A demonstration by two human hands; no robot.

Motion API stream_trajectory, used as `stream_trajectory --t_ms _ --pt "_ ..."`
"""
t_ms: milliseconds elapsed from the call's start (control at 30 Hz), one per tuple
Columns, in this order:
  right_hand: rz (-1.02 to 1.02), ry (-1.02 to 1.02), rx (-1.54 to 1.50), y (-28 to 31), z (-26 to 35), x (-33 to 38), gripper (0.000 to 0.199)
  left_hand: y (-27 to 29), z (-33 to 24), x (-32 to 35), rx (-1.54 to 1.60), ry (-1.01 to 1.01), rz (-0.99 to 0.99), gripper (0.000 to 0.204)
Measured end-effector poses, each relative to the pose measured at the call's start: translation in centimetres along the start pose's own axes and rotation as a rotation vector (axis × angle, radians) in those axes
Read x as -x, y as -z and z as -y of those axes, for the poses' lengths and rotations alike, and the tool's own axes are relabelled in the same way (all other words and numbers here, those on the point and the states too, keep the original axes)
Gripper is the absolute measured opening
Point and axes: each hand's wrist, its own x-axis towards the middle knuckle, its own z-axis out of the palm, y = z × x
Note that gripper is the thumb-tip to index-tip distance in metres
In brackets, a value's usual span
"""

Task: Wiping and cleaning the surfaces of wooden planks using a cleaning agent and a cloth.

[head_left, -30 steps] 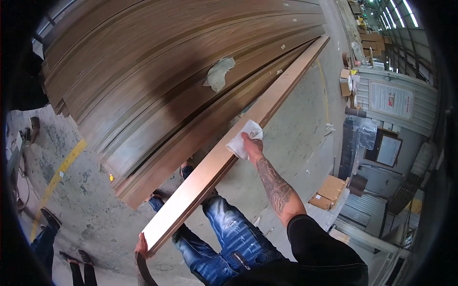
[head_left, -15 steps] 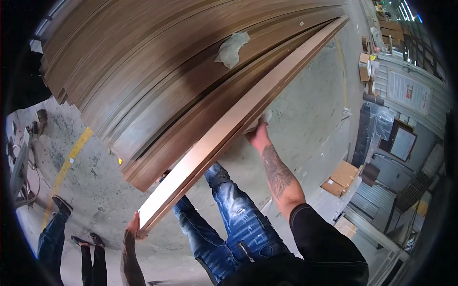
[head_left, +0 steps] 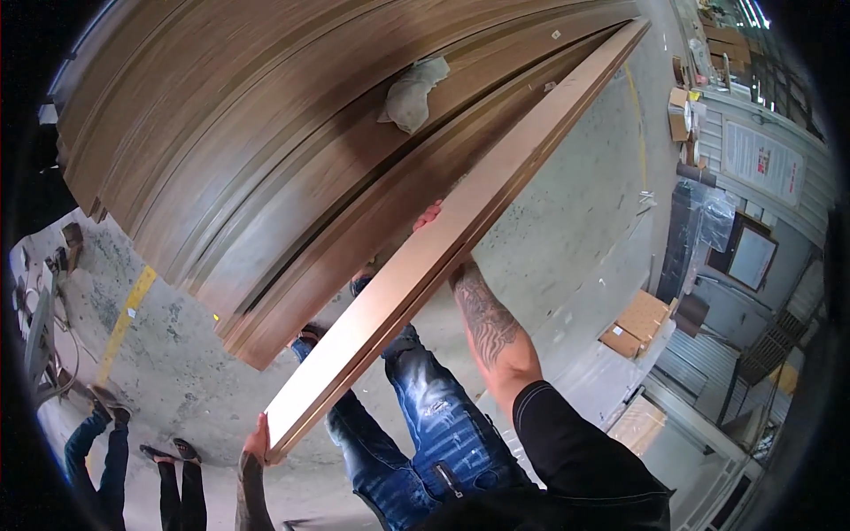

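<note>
A long brown wooden board (head_left: 390, 296), grooved along its lower side, slants from near me at lower left to the far upper right. At the near end, my left hand (head_left: 257, 440) is closed on the board's end. My right hand (head_left: 428, 215) reaches under it around mid-length; the fingertips curl up over the far edge, while the palm is hidden beneath. Beyond the board lies a big stack of similar brown boards (head_left: 266, 190). On this stack rests a crumpled whitish cloth or wrap (head_left: 414, 96).
Two other people's legs (head_left: 102, 442) (head_left: 173, 478) are at the lower left. Yellow tape (head_left: 126, 320) crosses the concrete floor (head_left: 195, 372). Cardboard boxes (head_left: 639, 320), a plastic-wrapped dark stack (head_left: 682, 234) and a wall poster (head_left: 763, 161) stand to the right.
My right hand has shifted along the board toward me, and its fingers now show over the far edge. The board's near end has moved slightly right and down. The person at far left has stepped.
</note>
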Motion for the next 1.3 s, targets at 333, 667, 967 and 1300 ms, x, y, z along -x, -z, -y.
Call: stream_trajectory --t_ms 333,667,967,1300 --pt "-0.286 0.108 0.254 -2.4 8.3 2.5 0.041 -6.8 -3.2 0.4 0.067 0.282 0.383 0.079" --pt "-0.661 0.236 0.285 -2.8 8.4 0.8 0.063 -5.6 -9.2 1.7 0.249 0.268 0.526 0.062" --pt "-0.891 0.292 0.541 -3.5 8.1 0.7 0.07 -5.7 -8.0 -0.4 0.557 0.17 0.331 0.052" --pt "-0.9 0.337 0.662 -3.7 5.8 1.1 0.066 -1.0 -10.8 -3.5 0.308 0.193 0.17 0.057"
